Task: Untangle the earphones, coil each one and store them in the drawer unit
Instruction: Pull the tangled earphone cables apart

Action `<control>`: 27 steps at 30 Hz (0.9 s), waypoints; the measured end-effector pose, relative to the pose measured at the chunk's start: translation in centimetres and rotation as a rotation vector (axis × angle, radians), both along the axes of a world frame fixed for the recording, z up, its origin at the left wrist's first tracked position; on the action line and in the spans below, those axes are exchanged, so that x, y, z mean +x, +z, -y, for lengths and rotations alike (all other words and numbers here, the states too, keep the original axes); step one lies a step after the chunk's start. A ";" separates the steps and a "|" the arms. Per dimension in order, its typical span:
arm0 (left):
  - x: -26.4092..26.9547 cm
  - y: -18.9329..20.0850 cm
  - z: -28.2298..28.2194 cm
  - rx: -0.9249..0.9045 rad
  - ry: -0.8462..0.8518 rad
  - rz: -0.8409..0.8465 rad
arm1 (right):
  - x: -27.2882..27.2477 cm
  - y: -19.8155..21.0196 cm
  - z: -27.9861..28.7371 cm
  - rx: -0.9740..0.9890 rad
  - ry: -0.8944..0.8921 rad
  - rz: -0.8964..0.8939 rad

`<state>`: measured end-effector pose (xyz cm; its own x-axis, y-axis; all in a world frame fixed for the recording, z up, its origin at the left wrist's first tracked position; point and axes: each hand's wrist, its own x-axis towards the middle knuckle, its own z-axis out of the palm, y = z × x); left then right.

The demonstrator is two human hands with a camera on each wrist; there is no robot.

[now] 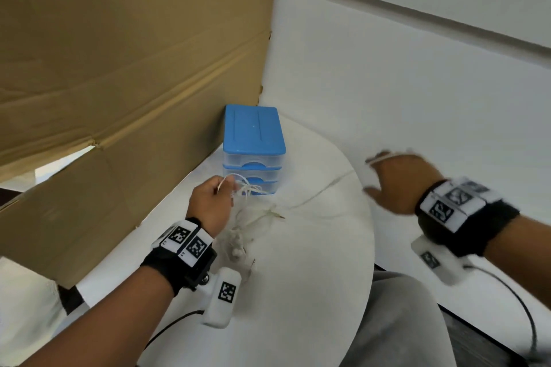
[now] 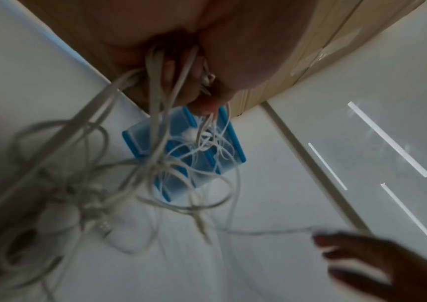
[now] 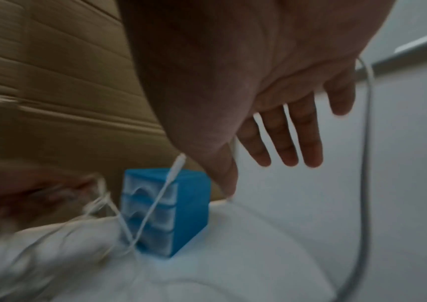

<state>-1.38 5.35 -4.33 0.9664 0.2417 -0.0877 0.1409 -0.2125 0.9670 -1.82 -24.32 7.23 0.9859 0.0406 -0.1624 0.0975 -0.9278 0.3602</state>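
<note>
The left hand point(image 1: 212, 205) is raised above the white table point(image 1: 313, 277), just in front of the blue drawer unit point(image 1: 253, 146), with its fingers point(image 2: 207, 106) curled round a bunch of white earphone cords point(image 2: 155, 85). In the left wrist view several strands pass through the closed fist and spill out below it in loose, crossed loops. The tangle of earphones point(image 1: 247, 217) hangs from that hand down to the table, where earbuds point(image 1: 237, 243) and a plug point(image 1: 278, 215) lie close to the left wrist.

One cord point(image 1: 322, 192) runs out of the tangle to the right, across the table, toward the right hand point(image 1: 399, 182). That hand is spread, its fingers point(image 3: 284, 139) straight and apart, and a white strand crosses them near the tips in the head view. The right wrist view shows the cord emerging between thumb and forefinger, with a white connector piece point(image 3: 176, 167) just below the thumb; whether the thumb pinches it is not clear, as the picture is blurred.

The drawer unit stands at the back of the table beside a cardboard sheet point(image 1: 119, 68), its three drawers closed.
</note>
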 end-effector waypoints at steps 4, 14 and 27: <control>0.2 0.6 -0.3 -0.096 0.000 0.104 | -5.5 -4.0 -2.0 0.250 -0.014 -0.622; -1.7 2.7 1.8 -0.212 -0.129 0.193 | -1.5 -4.6 -9.3 0.840 -0.041 -0.105; -1.0 -0.2 0.2 0.003 -0.173 -0.055 | -0.2 0.8 -9.3 1.768 -0.148 0.008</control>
<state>-2.34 5.19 -4.49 0.9874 0.0723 -0.1409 0.1544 -0.2409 0.9582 -1.98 -15.03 7.99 0.9977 0.0644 -0.0228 -0.0114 -0.1726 -0.9849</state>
